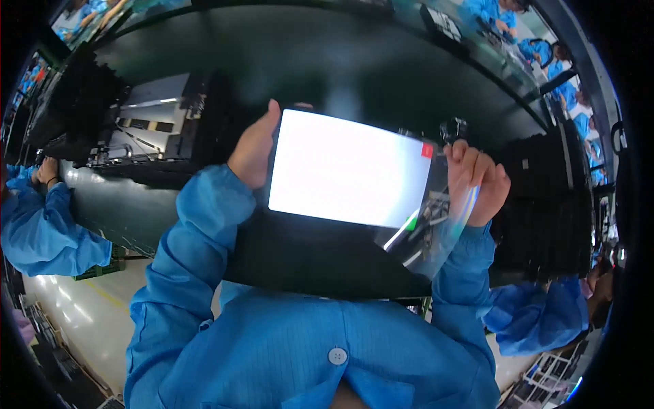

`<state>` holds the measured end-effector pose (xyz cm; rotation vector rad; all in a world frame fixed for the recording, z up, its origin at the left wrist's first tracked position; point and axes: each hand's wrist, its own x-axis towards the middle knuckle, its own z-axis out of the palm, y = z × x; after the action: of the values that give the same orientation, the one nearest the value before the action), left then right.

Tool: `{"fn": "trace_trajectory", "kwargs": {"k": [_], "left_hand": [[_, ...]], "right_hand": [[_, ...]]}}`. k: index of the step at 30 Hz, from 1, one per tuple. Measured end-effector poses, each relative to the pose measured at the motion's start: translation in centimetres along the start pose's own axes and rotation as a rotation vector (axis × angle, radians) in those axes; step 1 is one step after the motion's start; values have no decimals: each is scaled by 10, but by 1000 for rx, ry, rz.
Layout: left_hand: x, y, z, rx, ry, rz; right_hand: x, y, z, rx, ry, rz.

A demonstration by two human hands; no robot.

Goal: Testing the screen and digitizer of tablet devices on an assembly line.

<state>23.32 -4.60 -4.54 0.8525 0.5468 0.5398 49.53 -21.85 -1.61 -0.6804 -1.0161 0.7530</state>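
Observation:
A flat rectangular screen panel (pixel 347 170) with a bright white face is held up over the dark worktable. My left hand (pixel 255 150) grips its left edge, thumb along the rim and the other fingers mostly hidden behind. Off its right end a sheet of clear plastic film (pixel 443 235) curves away, glossy and see-through, partly lifted from the panel. My right hand (pixel 477 183) pinches that film near its upper right. A red tab (pixel 428 150) and a green tab (pixel 411 221) sit at the right corners of the panel.
At the left, a black foam tray (pixel 197 140) holds a silvery panel part (pixel 153 123) with cables. A black stack (pixel 545 198) stands on the right. A small dark device (pixel 453 129) lies beyond my right hand. Co-workers in blue sit on both sides; one person's sleeve (pixel 54 232) is near left.

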Motion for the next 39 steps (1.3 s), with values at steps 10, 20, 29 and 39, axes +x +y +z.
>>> {"fn": "trace_trajectory", "kwargs": {"k": [10,20,29,39], "left_hand": [[3,-11,-6,134,56,60],[3,-14,-5,63,129,41],[4,-10,2,-21,133,-4],[5,-14,-7,-37,79,60]], "right_hand": [[-24,-11,26,-531,-568,-83],[-37,27,70,-1496,-635,45],[-27,-25,20,-1506,-390,259],[-41,-18,16,-1278,-365,81]]}}
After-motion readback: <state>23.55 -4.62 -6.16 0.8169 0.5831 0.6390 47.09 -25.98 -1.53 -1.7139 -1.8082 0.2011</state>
